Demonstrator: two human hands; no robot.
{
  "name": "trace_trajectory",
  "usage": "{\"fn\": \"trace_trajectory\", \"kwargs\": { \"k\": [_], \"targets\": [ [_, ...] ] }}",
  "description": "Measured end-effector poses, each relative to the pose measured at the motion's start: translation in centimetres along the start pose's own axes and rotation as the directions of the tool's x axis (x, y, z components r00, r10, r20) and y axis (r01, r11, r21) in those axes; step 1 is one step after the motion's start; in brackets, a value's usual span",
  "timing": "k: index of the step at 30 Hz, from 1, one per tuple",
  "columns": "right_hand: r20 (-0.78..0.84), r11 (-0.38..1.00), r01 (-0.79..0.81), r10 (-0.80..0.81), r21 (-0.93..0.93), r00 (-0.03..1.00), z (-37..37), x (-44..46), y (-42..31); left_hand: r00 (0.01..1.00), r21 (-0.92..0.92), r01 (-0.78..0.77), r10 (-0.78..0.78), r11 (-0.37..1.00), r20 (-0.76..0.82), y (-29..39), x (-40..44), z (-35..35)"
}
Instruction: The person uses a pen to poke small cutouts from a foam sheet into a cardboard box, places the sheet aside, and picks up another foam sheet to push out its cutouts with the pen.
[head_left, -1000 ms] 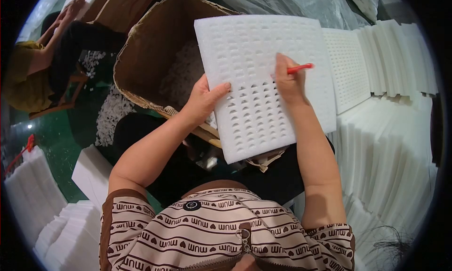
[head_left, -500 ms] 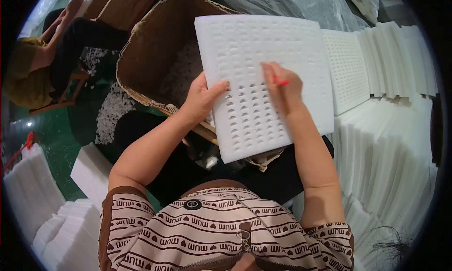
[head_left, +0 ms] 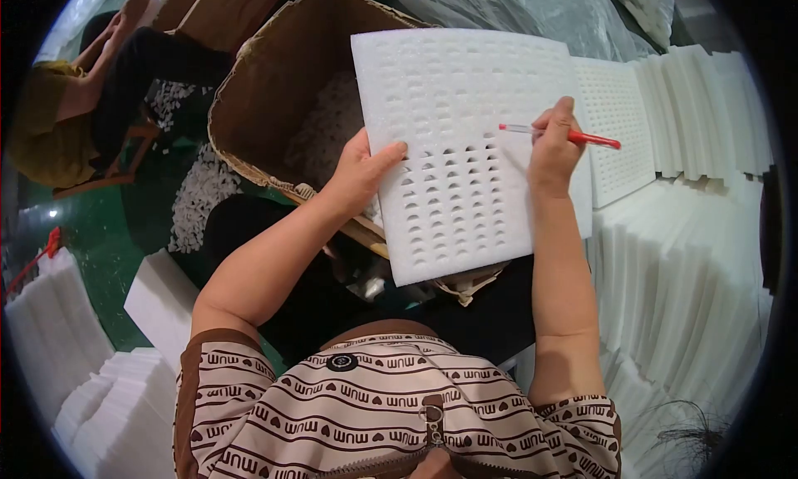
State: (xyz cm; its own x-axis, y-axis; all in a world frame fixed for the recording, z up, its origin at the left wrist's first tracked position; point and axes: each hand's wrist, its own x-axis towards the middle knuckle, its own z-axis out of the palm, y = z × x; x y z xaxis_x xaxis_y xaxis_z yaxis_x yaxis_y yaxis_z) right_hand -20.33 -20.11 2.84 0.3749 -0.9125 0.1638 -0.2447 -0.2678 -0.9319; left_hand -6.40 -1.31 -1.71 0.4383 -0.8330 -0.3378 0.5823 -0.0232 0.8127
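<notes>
A white foam sheet (head_left: 465,80) with rows of half-round slots is tilted up in front of me, over the cardboard box. My left hand (head_left: 370,167) grips its left edge, thumb on the front face and the other fingers hidden behind. Slots in the lower left part show as dark openings, while those higher up look still filled with foam. My right hand (head_left: 557,150) is closed around a red pen (head_left: 597,139) with a clear tip end pointing left, just in front of the sheet's right half.
Below the sheet stands a big cardboard box (head_left: 249,88) with small foam bits inside. More bits (head_left: 204,192) lie on the green floor. Stacked foam sheets (head_left: 673,271) fill the right side; others (head_left: 62,313) stand at left. Another person (head_left: 62,121) sits at upper left.
My right hand has moved right and slightly up from the middle of the sheet, turning so the pen shows lengthwise. The left hand keeps its hold; the sheet has shifted only slightly.
</notes>
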Motion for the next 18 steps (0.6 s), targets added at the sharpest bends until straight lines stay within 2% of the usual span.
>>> {"fn": "trace_trajectory", "kwargs": {
  "k": [3, 5, 6, 8, 13, 15, 18],
  "targets": [
    [0.017, 0.99, 0.13, -0.131, 0.046, 0.991, -0.7, -0.1, -1.0, 1.0, 0.03, 0.0, 0.0, 1.0, 0.014, -0.1, 0.0, 0.0],
    [0.149, 0.971, 0.227, -0.236, 0.07, 0.96, 0.1, -1.2, -1.5, 0.999, 0.028, -0.01, 0.009, 1.0, 0.037, 0.0, -0.2, 0.1],
    [0.149, 0.972, 0.224, -0.232, 0.069, 0.961, 1.0, -1.7, -0.9, 0.998, 0.023, -0.026, 0.024, 0.999, 0.058, 0.1, -0.4, 0.3],
    [0.275, 0.972, 0.233, -0.212, -0.044, 0.938, 2.6, -2.5, 0.9, 0.994, 0.008, -0.055, 0.054, 0.998, 0.097, 0.2, -0.6, 0.4],
    [0.293, 0.993, 0.104, -0.116, 0.055, 0.949, 2.4, -1.8, 1.3, 0.995, 0.023, -0.05, 0.048, 0.998, 0.087, -0.1, -0.3, -0.1],
    [0.164, 0.995, 0.083, -0.09, 0.05, 0.982, 1.6, -0.8, -0.1, 0.996, 0.018, -0.045, 0.044, 0.999, 0.079, 0.1, -0.1, 0.0],
    [0.203, 0.992, 0.07, -0.091, 0.107, 0.975, 1.3, -1.4, -1.8, 0.999, -0.01, -0.012, 0.012, 1.0, 0.051, -0.1, -0.3, 0.1]
  ]
}}
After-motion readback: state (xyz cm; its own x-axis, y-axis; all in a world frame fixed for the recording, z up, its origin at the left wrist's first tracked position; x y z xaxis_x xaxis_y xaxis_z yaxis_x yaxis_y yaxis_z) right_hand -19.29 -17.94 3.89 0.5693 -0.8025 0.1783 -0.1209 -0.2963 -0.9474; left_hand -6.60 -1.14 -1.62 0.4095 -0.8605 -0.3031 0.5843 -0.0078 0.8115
